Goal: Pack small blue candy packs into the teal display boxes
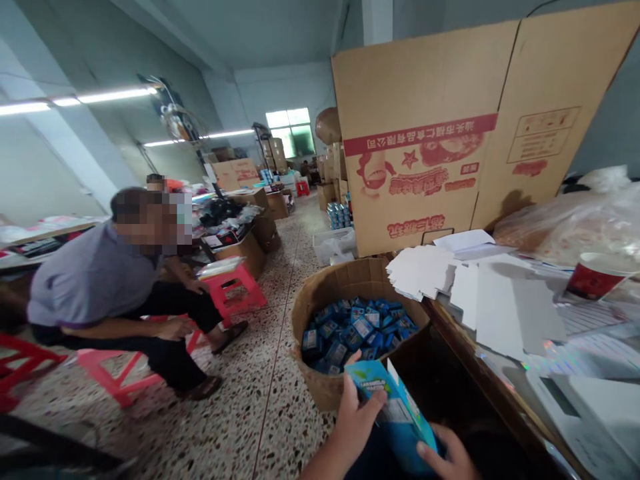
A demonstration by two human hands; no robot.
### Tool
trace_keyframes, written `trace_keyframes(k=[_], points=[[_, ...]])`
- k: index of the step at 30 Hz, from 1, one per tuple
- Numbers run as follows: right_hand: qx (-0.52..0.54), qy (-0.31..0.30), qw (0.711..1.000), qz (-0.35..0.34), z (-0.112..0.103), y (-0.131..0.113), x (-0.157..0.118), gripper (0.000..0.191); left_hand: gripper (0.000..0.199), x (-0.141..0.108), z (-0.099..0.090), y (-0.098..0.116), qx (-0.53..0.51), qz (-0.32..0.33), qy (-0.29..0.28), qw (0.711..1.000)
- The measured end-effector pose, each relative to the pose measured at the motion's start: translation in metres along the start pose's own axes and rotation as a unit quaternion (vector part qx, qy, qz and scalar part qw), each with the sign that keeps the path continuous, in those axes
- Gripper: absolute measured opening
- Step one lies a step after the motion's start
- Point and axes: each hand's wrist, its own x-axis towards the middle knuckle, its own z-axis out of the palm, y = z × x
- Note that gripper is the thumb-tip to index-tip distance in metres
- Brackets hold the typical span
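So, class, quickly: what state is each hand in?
Left hand: closed, holding the blue rectangular cardboard box.
Right hand: holding the same box's lower end.

Wood-edged table [480,367], white cards [515,307], clear plastic bag [575,220]

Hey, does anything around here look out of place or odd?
Yes, the large carton beyond the white cards looks odd: its red printing is upside down. The blue box between left hand and right hand shows no obvious damage.
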Motion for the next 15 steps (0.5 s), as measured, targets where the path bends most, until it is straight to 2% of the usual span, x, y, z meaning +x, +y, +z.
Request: trace_keyframes(k=[2, 5, 7, 10, 12, 15], points=[[0.023, -0.040, 0.999, 0.013, 0.000, -0.007, -0.005, 0.084, 0.099, 0.000, 0.011, 0.016, -0.051, 0.012, -0.002, 0.999], [0.026, -0.095, 0.995, 0.015, 0.001, -0.016, -0.012, 0.090, 0.088, 0.005, 0.022, 0.035, -0.086, 0.024, -0.011, 0.996], [0.013, -0.062, 0.998, -0.011, 0.002, -0.022, -0.018, 0.096, 0.077, 0.008, 0.029, 0.040, -0.101, 0.024, -0.051, 0.993], [0.006, 0.048, 0.995, -0.086, -0.003, -0.030, -0.022, 0.098, 0.063, 0.008, 0.044, 0.037, -0.096, 0.018, -0.114, 0.989], [0.008, 0.091, 0.989, -0.116, -0.013, -0.033, -0.020, 0.098, 0.061, 0.006, 0.054, 0.032, -0.077, 0.027, -0.111, 0.990], [0.009, 0.133, 0.987, -0.090, -0.026, -0.034, -0.011, 0.101, 0.063, 0.007, 0.064, 0.025, -0.066, 0.044, -0.094, 0.992]])
